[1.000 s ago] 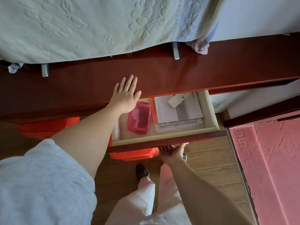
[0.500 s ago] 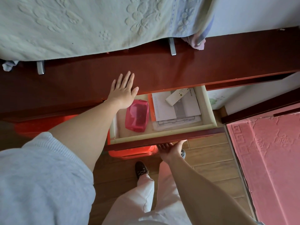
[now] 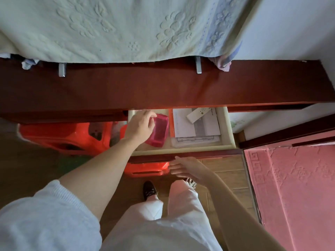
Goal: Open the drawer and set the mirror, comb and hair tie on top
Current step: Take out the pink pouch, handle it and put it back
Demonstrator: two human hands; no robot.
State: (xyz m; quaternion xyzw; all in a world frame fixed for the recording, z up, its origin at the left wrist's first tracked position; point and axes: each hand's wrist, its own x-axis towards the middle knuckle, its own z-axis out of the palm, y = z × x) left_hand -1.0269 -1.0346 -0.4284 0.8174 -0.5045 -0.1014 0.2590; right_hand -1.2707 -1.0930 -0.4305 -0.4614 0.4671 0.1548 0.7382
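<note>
The drawer (image 3: 227, 127), cream inside with a dark red front, stands pulled out under the dark red desk top (image 3: 163, 87). A pink rectangular case (image 3: 159, 130), possibly the mirror, lies flat in its left half. My left hand (image 3: 140, 125) reaches into the drawer, fingers curled at the case's upper left edge; the case still rests on the drawer floor. My right hand (image 3: 188, 167) hovers just below the drawer front, fingers spread, holding nothing. I see no comb or hair tie.
Papers (image 3: 195, 129) and a white remote (image 3: 198, 115) fill the drawer's right half, beside an orange folder edge (image 3: 170, 124). Red plastic stools (image 3: 63, 136) stand under the desk. A pale embossed cloth (image 3: 108, 28) hangs over the desk's back. A pink embossed mat (image 3: 290, 187) lies at right.
My left hand came off the desk top and went down into the drawer onto the pink case. My right hand let go of the drawer front and opened.
</note>
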